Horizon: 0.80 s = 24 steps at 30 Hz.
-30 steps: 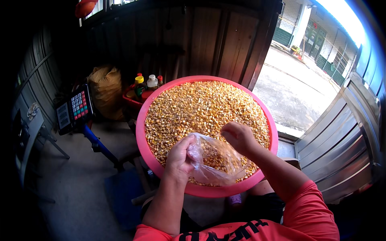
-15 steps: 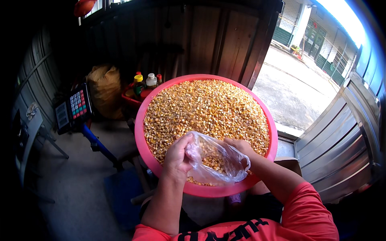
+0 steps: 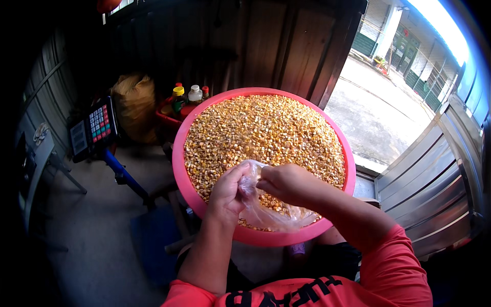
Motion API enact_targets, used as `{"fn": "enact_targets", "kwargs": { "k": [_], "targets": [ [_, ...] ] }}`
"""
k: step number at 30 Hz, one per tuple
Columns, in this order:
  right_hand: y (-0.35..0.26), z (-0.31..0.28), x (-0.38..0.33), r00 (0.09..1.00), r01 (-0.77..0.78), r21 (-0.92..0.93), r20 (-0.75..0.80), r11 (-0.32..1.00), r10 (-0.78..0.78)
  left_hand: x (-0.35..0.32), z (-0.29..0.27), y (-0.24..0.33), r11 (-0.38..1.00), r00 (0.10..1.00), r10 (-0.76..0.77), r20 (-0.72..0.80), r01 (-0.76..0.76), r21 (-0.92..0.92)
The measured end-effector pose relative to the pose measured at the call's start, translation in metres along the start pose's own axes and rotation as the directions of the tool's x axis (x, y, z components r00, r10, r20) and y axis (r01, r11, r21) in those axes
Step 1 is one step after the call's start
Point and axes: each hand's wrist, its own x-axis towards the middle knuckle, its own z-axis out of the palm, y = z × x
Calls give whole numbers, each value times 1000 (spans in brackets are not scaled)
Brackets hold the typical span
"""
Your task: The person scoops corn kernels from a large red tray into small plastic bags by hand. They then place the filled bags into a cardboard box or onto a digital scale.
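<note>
A wide pink basin [image 3: 180, 171] in front of me is heaped with yellow dried corn kernels [image 3: 271, 128]. Over its near side, my left hand [image 3: 226, 190] is closed on a clear plastic bag [image 3: 271, 220], holding it bunched by the edge. The bag droops toward the near rim, and kernels show through the thin film. My right hand [image 3: 289, 182] is curled into a fist at the bag's upper part, close to my left fingers. What it holds, if anything, is hidden behind the knuckles.
On the left stands a scale with a keypad display [image 3: 94, 128] on a blue post. Behind it sits a tan sack [image 3: 134, 105]. A red tray [image 3: 169, 115] holds several bottles beside the basin's far left rim. Ribbed metal door panels [image 3: 427, 179] flank the doorway at right.
My right hand has moved left from the kernels beside the bag to its upper part, near my left hand. The left hand keeps its grip, and the bag has shifted slightly.
</note>
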Motion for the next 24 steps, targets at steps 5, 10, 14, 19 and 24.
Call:
{"fn": "enact_targets", "kwargs": {
  "k": [5, 10, 14, 19, 24],
  "targets": [
    [12, 37, -1, 997, 67, 41, -29, 997, -66, 3, 4, -3, 999, 998, 37, -48, -38, -17],
    [10, 28, -12, 967, 204, 83, -170, 975, -188, 1, 3, -1, 999, 998, 43, -51, -44, -20],
    [36, 8, -19, 930, 46, 201, -365, 978, 32, 0, 1, 0, 999, 997, 53, -52, -53, -4],
    [96, 18, -43, 929, -289, 41, -227, 956, 291, 0, 4, -2, 998, 995, 62, -80, -63, -1],
    [87, 51, -60, 936, -331, -109, -164, 937, 311, 0, 7, -2, 998, 994, 65, -89, -64, 16]
  ]
}}
